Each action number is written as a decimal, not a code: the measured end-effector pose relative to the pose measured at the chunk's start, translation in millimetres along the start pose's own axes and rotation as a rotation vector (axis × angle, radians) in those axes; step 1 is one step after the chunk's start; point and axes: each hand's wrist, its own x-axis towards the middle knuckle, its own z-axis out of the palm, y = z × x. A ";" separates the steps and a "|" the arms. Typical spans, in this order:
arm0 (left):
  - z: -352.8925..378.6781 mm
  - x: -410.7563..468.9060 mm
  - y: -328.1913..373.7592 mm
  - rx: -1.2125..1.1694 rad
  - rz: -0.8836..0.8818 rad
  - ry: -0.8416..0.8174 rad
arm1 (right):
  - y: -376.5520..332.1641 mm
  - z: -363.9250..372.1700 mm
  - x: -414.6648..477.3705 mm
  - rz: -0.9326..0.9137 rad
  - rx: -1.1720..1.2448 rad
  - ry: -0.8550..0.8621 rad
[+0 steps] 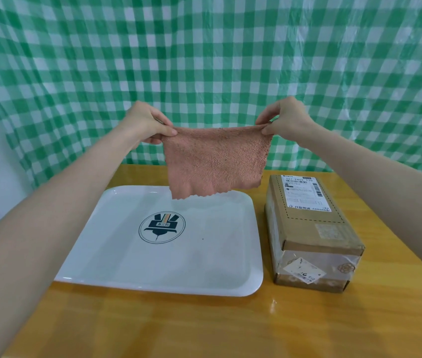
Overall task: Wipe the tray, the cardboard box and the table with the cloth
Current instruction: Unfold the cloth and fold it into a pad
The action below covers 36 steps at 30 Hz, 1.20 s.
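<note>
The left grip [148, 124] and right grip [286, 120] each pinch an upper corner of the cloth [215, 161] between thumb and fingers. They hold it spread flat, hanging in the air above the far edge of the tray [153, 267]. The tray is white with a dark round logo [162, 226] and lies on the counter [204, 326]. The box [313, 220] lies just right of the tray, not touching it, label [305, 193] up. A green checked sheet [204, 47] hangs behind the tray.

Head view: worn at head height, above the near edge of the table [204, 329].
Facing: forward and down, with the table low in frame and the checked backdrop [204, 47] above.
Range: close (wide-angle, so straight edges bow) — tabletop fills the lower half.
</note>
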 end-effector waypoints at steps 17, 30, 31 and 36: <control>1.9 -1.2 -7.6 0.136 0.067 0.091 | 1.0 5.7 7.9 -0.162 -0.243 0.068; -4.0 -0.1 -18.9 0.031 0.142 -0.088 | 7.2 0.0 8.6 -0.058 -0.168 -0.074; -4.6 -1.2 -20.2 -0.010 0.132 -0.105 | 7.8 -0.4 8.3 -0.012 -0.092 -0.114; -7.9 -5.6 -21.1 0.180 0.178 -0.193 | 11.7 1.6 7.1 0.126 0.307 -0.192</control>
